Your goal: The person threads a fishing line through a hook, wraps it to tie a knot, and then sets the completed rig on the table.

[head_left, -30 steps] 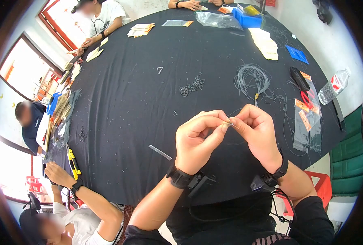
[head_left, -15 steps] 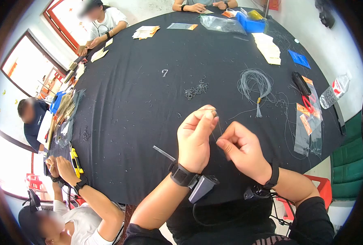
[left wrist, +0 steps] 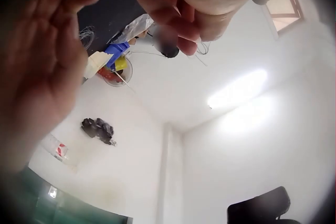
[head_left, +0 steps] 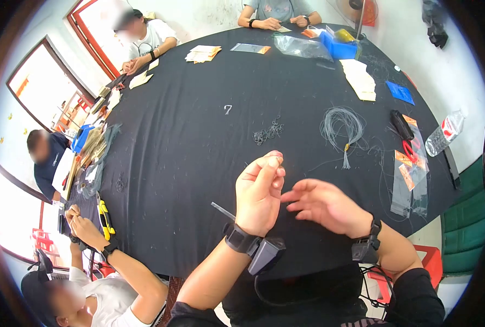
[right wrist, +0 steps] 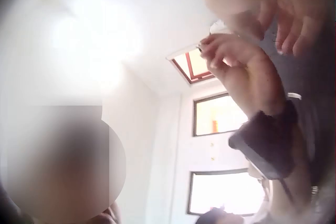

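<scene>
Thumb and fingers of the left hand pinch something tiny above the black cloth; in the left wrist view a thin line curls out beside these fingertips. A small dark bit shows at the same fingertips in the right wrist view; its exact shape cannot be told. Just right of it, the right hand has its fingers spread and holds nothing visible. Beyond the hands lie a pile of small dark hooks and a coil of grey line tied with yellow.
A clear strip lies left of the left wrist. On the right are red-handled scissors, a black pouch, clear packets and a bottle. Yellow cards and a blue box stand farther back. Other people sit around.
Both hands were together at the fingertips, then parted. The right hand has let go of the line, opened its fingers and moved lower; the left keeps its pinch.
</scene>
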A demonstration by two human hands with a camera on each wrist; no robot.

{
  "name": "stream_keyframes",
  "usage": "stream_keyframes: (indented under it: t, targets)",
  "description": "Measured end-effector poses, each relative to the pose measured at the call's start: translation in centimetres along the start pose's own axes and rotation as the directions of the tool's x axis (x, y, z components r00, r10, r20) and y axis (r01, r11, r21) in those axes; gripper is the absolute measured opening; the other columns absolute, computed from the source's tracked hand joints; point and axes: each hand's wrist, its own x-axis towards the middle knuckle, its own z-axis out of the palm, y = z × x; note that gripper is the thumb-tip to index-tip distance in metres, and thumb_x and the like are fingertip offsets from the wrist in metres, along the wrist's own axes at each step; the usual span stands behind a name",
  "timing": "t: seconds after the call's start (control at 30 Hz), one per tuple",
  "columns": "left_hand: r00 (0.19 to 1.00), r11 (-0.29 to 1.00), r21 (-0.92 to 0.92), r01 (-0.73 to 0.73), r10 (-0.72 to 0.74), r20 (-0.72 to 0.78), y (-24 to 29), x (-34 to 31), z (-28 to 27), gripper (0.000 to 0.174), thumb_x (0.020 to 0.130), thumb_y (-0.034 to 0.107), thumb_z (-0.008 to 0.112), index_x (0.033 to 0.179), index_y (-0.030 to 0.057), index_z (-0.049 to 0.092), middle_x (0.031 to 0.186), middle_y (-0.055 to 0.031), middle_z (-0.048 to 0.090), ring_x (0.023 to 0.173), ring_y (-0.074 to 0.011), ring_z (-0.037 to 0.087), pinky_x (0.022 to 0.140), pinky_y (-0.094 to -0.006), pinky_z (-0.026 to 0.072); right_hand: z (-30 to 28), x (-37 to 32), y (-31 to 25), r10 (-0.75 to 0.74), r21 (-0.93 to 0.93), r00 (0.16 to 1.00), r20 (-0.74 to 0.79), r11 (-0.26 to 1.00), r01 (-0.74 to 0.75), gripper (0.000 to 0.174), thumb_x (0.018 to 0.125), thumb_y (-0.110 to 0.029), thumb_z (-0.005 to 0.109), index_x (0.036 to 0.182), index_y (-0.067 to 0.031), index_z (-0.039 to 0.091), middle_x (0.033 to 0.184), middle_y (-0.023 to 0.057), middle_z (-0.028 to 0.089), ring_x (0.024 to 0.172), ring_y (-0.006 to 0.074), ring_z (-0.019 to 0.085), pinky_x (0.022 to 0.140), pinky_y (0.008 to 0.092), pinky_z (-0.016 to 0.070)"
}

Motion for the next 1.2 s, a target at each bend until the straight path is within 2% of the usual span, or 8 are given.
stream_keyframes:
  t: [0.03, 0.07, 0.13, 0.23, 0.47, 0.7, 0.97, 1.2]
  targets:
    - [1.000, 0.999, 0.038, -0.010, 0.009, 0.008, -0.2, 0.0, -0.1, 0.006, 0.095, 0.004, 0.062, 0.098, -0.0005, 0.065, 0.113, -0.0073, 0.061, 0.078, -0.0070, 0.058, 0.065, -0.0171, 0.0452, -0.5, -0.1, -0.5, -0.097, -0.131, 0.994, -0.055, 0.987, 0.090, 0.018, 0.097, -0.011, 0.053, 0.114, -0.0051, 0.056, 0.115, 0.0104, 0.066, 0.094, 0.0125, 0.063, 0.077, 0.0242, 0.0519]
    - [1.000, 0.997, 0.076, -0.019, 0.018, 0.016, -0.4, -0.1, -0.1, 0.006, 0.095, 0.003, 0.062, 0.096, -0.0011, 0.066, 0.113, -0.0080, 0.061, 0.079, -0.0075, 0.058, 0.065, -0.0180, 0.0451, -1.1, 0.1, -0.6, -0.248, -0.229, 0.963, -0.103, 0.948, 0.219, 0.018, 0.094, -0.010, 0.060, 0.112, -0.0059, 0.056, 0.109, 0.0070, 0.066, 0.088, 0.0104, 0.060, 0.072, 0.0220, 0.0494]
    - [1.000, 0.987, 0.161, 0.006, -0.011, 0.029, -0.8, -0.5, 0.3, 0.007, 0.094, 0.003, 0.062, 0.095, -0.0018, 0.067, 0.113, -0.0090, 0.062, 0.078, -0.0082, 0.059, 0.066, -0.0194, 0.0455, -1.3, 0.6, -0.7, -0.634, -0.580, 0.772, -0.050, 0.647, 0.494, 0.021, 0.090, -0.009, 0.068, 0.108, -0.0069, 0.059, 0.100, 0.0023, 0.063, 0.084, 0.0089, 0.056, 0.068, 0.0218, 0.0453]
    - [0.997, 0.956, 0.290, 0.041, -0.059, 0.054, -1.5, -0.7, 0.4, 0.008, 0.094, 0.002, 0.062, 0.095, -0.0027, 0.068, 0.112, -0.0099, 0.063, 0.078, -0.0089, 0.061, 0.066, -0.0205, 0.0459, -1.1, 0.3, -1.5, -0.813, -0.716, 0.554, 0.181, 0.277, 0.640, 0.022, 0.085, -0.009, 0.075, 0.102, -0.0073, 0.062, 0.093, -0.0004, 0.059, 0.082, 0.0094, 0.055, 0.067, 0.0232, 0.0427]
    - [0.993, 0.917, 0.396, 0.051, -0.087, 0.075, -2.2, -1.0, 0.3, 0.011, 0.094, 0.004, 0.064, 0.100, -0.0040, 0.069, 0.107, -0.0088, 0.067, 0.078, -0.0088, 0.063, 0.067, -0.0211, 0.0473, -1.3, 0.3, -1.4, -0.806, -0.746, 0.540, 0.245, 0.199, 0.635, 0.011, 0.086, -0.004, 0.072, 0.091, -0.0051, 0.062, 0.091, 0.0027, 0.059, 0.079, 0.0113, 0.056, 0.067, 0.0244, 0.0427]
    - [0.989, 0.873, 0.485, 0.044, -0.106, 0.101, -2.1, -1.1, 0.6, 0.011, 0.093, 0.006, 0.066, 0.098, -0.0027, 0.070, 0.108, -0.0086, 0.066, 0.077, -0.0099, 0.064, 0.066, -0.0208, 0.0489, -1.1, 0.3, -1.4, -0.801, -0.758, 0.543, 0.251, 0.187, 0.625, 0.013, 0.085, 0.007, 0.062, 0.087, -0.0027, 0.054, 0.084, 0.0041, 0.052, 0.073, 0.0140, 0.049, 0.065, 0.0268, 0.0405]
    - [0.990, 0.880, 0.470, 0.066, -0.115, 0.076, -2.4, -1.1, 0.5, 0.010, 0.092, 0.006, 0.067, 0.097, -0.0025, 0.070, 0.108, -0.0088, 0.066, 0.076, -0.0099, 0.064, 0.066, -0.0211, 0.0490, -1.0, 0.4, -1.3, -0.786, -0.773, 0.560, 0.262, 0.177, 0.609, 0.016, 0.084, 0.011, 0.057, 0.086, -0.0024, 0.049, 0.082, 0.0065, 0.048, 0.073, 0.0177, 0.047, 0.067, 0.0291, 0.0411]
    - [0.992, 0.895, 0.441, 0.060, -0.101, 0.071, -2.7, -1.0, 0.4, 0.010, 0.092, 0.005, 0.066, 0.097, -0.0035, 0.070, 0.108, -0.0093, 0.066, 0.075, -0.0093, 0.063, 0.066, -0.0209, 0.0488, -1.1, 0.3, -1.3, -0.777, -0.760, 0.582, 0.239, 0.223, 0.610, 0.015, 0.085, 0.010, 0.056, 0.086, -0.0026, 0.049, 0.082, 0.0056, 0.048, 0.074, 0.0162, 0.047, 0.068, 0.0282, 0.0415]
